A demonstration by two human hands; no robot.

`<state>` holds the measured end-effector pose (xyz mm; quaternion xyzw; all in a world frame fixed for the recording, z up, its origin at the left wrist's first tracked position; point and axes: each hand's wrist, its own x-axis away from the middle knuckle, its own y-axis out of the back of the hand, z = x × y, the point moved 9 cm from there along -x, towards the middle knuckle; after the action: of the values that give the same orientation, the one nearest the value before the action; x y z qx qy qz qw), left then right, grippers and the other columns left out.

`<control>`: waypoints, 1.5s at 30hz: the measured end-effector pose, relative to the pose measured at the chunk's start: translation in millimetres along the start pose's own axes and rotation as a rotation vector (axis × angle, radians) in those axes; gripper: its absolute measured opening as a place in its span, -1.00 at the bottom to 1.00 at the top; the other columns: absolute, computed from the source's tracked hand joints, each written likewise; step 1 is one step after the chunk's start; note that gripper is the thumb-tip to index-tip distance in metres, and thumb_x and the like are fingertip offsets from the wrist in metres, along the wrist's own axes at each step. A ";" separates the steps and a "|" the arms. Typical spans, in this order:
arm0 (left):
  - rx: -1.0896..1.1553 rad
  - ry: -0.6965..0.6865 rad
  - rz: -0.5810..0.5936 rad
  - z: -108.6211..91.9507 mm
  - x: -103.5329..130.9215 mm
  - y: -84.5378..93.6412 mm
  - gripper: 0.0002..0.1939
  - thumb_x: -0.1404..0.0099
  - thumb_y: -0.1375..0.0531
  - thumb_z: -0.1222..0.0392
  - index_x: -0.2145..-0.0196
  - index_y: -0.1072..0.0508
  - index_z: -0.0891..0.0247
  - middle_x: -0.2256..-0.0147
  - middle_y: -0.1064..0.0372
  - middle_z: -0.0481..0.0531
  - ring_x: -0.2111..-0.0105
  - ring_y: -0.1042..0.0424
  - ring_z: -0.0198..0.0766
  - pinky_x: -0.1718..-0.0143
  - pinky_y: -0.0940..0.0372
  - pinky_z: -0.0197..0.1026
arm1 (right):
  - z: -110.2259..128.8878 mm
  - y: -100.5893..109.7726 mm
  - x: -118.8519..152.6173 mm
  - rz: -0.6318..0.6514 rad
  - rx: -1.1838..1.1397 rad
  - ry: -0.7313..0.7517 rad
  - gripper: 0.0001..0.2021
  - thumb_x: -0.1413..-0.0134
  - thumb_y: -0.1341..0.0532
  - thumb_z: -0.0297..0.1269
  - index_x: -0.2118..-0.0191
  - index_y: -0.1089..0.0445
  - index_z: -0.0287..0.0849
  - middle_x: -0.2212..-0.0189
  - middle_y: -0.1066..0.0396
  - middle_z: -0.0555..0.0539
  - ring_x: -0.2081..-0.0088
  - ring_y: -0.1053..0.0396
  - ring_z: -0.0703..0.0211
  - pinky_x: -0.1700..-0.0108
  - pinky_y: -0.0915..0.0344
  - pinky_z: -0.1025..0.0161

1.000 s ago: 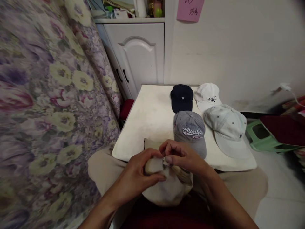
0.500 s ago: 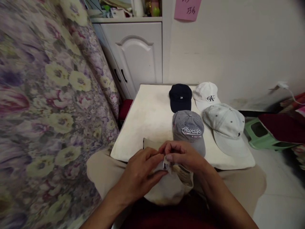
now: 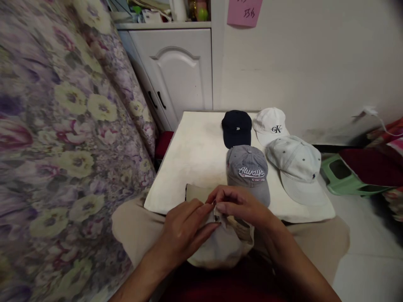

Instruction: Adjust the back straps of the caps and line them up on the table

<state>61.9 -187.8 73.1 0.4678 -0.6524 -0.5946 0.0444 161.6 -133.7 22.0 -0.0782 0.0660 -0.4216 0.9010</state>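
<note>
A beige cap (image 3: 217, 251) rests in the lap at the table's near edge, its brim partly behind my hands. My left hand (image 3: 185, 224) is closed on the cap's strap from the left, thumb and forefinger either side of a small metal buckle (image 3: 216, 215). From the right, my right hand (image 3: 241, 204) pinches the strap end just above that buckle. The fingertips of both hands nearly meet. Just beyond my right hand lies a grey cap (image 3: 248, 170) with "Always" lettering.
On the cream-covered table (image 3: 195, 147) lie a navy cap (image 3: 236, 129), a white cap (image 3: 270, 125) and a pale denim cap (image 3: 297, 165). A floral curtain (image 3: 75, 138) hangs at the left. A green stool (image 3: 343, 174) stands right of the table, with a white cabinet (image 3: 179, 71) behind.
The buckle has turned slightly between my fingers, and its dark opening now shows more. Both hands keep their grip on the strap. The whole view has shifted slightly.
</note>
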 end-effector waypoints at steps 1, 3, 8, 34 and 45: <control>-0.005 -0.002 -0.001 0.1 -0.2 0.1 -0.73 -0.37 -0.22 0.15 0.03 -0.35 0.28 0.36 -0.39 0.03 0.42 -0.39 -0.23 0.40 -0.27 -0.22 | 0.1 1.0 -0.2 -0.014 0.023 0.005 -0.77 -0.11 -0.31 -0.16 0.41 -0.35 -0.19 0.20 -0.43 -0.08 0.31 -0.31 0.25 0.33 -0.25 0.32; -0.006 -0.004 0.005 0.3 -0.7 -0.4 -0.73 -0.36 -0.24 0.15 0.04 -0.35 0.28 0.37 -0.38 0.02 0.43 -0.37 -0.23 0.41 -0.25 -0.22 | -1.2 1.9 -0.5 -0.031 0.057 0.007 -0.79 -0.10 -0.31 -0.20 0.43 -0.33 -0.18 0.19 -0.44 -0.08 0.29 -0.33 0.24 0.30 -0.26 0.30; -0.015 -0.005 -0.003 0.8 -1.5 -1.0 -0.74 -0.35 -0.25 0.17 0.05 -0.35 0.28 0.37 -0.38 0.01 0.44 -0.37 -0.24 0.43 -0.23 -0.23 | 3.2 1.3 1.1 -0.045 0.158 0.050 -0.84 -0.12 -0.26 -0.30 0.43 -0.29 -0.16 0.17 -0.46 -0.10 0.23 -0.37 0.18 0.22 -0.27 0.24; -0.052 -0.014 0.020 -0.4 -7.3 -6.7 -0.75 -0.39 -0.21 0.14 0.03 -0.36 0.28 0.37 -0.38 0.00 0.44 -0.38 -0.23 0.46 -0.22 -0.22 | 12.8 0.8 7.8 -0.192 0.318 0.136 -0.84 0.03 -0.14 -0.53 0.44 -0.16 -0.12 0.12 -0.40 -0.13 0.15 -0.40 0.08 0.16 -0.32 0.17; -0.079 0.008 0.089 2.4 -6.3 -12.2 -0.73 -0.42 -0.16 0.10 -0.01 -0.34 0.25 0.35 -0.39 0.00 0.43 -0.39 -0.22 0.46 -0.21 -0.22 | 18.5 -2.3 8.0 -0.169 0.487 0.111 -0.74 0.11 -0.08 -0.64 0.45 -0.06 -0.10 0.16 -0.40 -0.13 0.13 -0.43 0.05 0.18 -0.31 0.17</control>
<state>70.7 -180.1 65.6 0.4384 -0.6483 -0.6156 0.0920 168.4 -139.8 40.1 0.1591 0.0052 -0.5024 0.8498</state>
